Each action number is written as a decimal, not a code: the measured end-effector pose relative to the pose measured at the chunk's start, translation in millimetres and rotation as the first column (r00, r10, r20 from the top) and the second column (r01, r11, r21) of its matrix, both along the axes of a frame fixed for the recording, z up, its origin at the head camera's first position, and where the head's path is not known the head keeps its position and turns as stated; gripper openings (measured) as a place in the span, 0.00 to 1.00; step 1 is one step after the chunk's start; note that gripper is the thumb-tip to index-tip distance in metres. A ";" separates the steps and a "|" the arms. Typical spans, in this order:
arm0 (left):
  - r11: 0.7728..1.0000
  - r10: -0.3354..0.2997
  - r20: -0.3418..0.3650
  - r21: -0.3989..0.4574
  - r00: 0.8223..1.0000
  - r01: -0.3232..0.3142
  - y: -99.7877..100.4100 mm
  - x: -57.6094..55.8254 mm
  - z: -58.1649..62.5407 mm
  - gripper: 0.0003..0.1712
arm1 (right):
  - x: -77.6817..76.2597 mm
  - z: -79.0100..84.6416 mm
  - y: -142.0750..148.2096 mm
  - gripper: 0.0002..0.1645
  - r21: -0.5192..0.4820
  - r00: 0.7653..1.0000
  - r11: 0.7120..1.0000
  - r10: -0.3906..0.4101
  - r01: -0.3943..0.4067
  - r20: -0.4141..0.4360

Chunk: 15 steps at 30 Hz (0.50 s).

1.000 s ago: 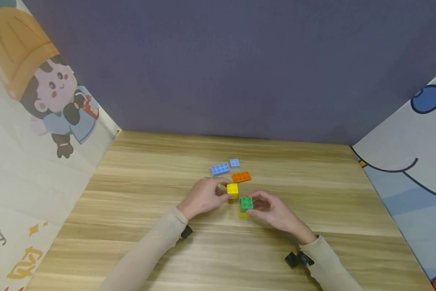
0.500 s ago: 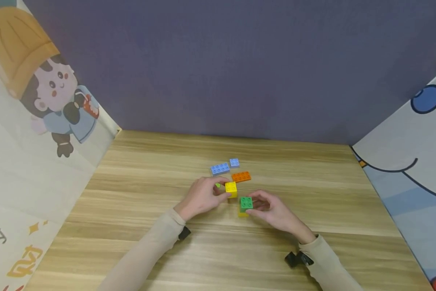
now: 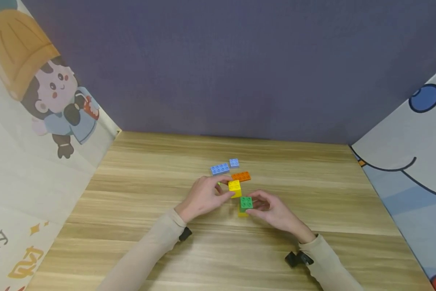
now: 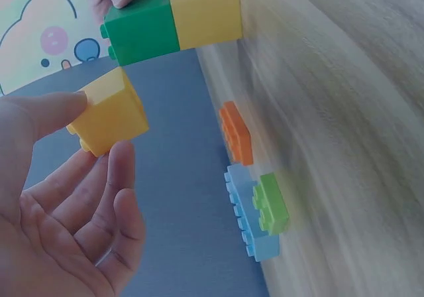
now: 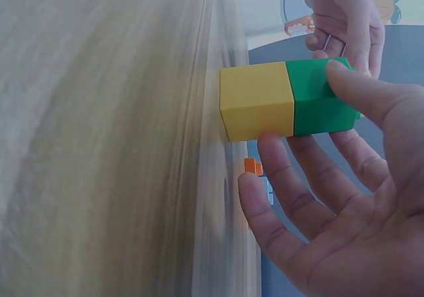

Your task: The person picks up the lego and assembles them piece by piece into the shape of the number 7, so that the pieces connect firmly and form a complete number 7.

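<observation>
Between thumb and fingers my left hand [image 3: 205,197] pinches a yellow toy brick [image 4: 111,111], held up off the table and tilted in the left wrist view. My right hand [image 3: 272,210] grips a two-brick stack by its upper part: a green brick [image 5: 322,97] on top of a yellow brick [image 5: 257,101]. The stack stands upright, its yellow end at the tabletop. In the head view the held yellow brick is just behind and left of the green one, with a small gap between them. Studs show on the green brick's top.
Beyond the hands lie an orange flat brick [image 3: 241,176], a long light-blue brick [image 3: 220,168] and a small light-blue brick [image 3: 234,163]. A lime-green brick [image 4: 271,204] sits by the long blue one, mostly hidden behind the left hand in the head view. A dark partition [image 3: 232,72] rises at the table's back.
My left hand first shifts slightly left with the yellow brick, then back right, raising and tilting it. The right hand and its stack stay in place.
</observation>
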State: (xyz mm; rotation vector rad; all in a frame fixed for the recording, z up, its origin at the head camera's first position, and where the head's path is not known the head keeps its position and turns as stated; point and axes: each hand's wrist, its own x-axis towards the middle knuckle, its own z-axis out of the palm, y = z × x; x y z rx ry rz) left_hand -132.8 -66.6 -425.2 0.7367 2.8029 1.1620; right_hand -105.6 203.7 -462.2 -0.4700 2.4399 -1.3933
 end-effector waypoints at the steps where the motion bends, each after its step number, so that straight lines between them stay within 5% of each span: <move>1: 1.000 -0.002 -0.001 0.003 1.000 0.002 0.2 0.2 0.6 0.23 | 0.0 0.4 -0.1 0.25 0.001 1.000 1.000 0.000 0.000 0.001; 15: 0.999 -0.006 -0.029 0.039 1.000 0.007 3.0 1.7 5.5 0.23 | -0.2 -0.1 0.0 0.26 -0.006 1.000 1.000 -0.003 0.003 0.001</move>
